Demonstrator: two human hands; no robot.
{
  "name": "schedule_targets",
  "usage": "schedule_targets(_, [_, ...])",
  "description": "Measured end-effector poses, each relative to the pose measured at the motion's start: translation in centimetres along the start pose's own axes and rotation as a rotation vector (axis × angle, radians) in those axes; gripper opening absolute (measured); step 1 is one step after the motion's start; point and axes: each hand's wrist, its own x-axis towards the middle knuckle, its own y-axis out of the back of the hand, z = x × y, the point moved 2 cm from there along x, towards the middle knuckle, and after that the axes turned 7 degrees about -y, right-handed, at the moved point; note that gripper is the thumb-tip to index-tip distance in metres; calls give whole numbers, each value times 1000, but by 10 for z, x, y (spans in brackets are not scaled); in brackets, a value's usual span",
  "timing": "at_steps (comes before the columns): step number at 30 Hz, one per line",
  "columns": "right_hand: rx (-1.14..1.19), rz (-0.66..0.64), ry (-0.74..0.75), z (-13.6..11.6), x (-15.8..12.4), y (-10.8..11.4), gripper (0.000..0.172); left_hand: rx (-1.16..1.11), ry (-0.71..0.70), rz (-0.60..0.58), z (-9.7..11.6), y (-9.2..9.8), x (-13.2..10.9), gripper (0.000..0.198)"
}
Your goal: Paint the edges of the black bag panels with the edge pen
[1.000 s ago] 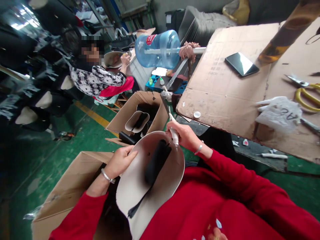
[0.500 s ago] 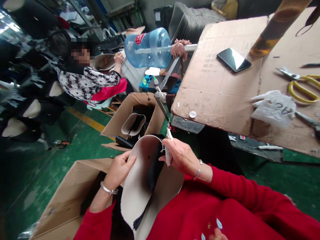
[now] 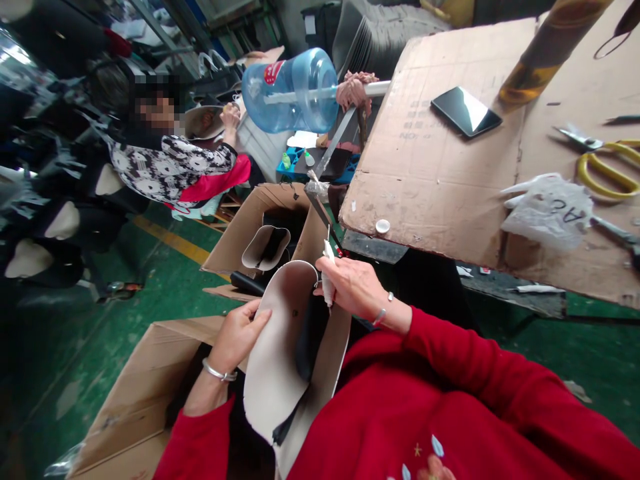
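A pale, rounded sheet piece with a black strip down its middle rests on my lap, curled up at the sides. My left hand grips its left edge, fingers pressed on the pale face. My right hand is closed round a small white tube with a thin nozzle, held at the piece's upper right edge. Both sleeves are red, and each wrist wears a silver bangle.
An open cardboard box stands under my left arm; another box ahead holds similar pieces. A cardboard-covered table on the right carries a phone, yellow scissors and a plastic bag. A seated person works beside a blue water jug.
The piece has curled tighter and turned more upright on my lap. My right hand with the tube has shifted left and down along its upper edge. My left hand keeps its hold.
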Motion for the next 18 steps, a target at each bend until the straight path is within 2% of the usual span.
schedule_targets(7, [-64,-32,56,7,24,-11,48,31,-70,-67,14,-8,17,45])
schedule_targets(12, [-100,-72,20,21,35,-15,30,-10,-63,-117,18,-10,28,45])
schedule_targets(14, [-77,-93,10,28,36,-15,29,-61,-26,-98,13,-7,32,45])
schedule_targets(18, [16,-85,50,37,30,-12,43,-176,84,17,1,-1,37,43])
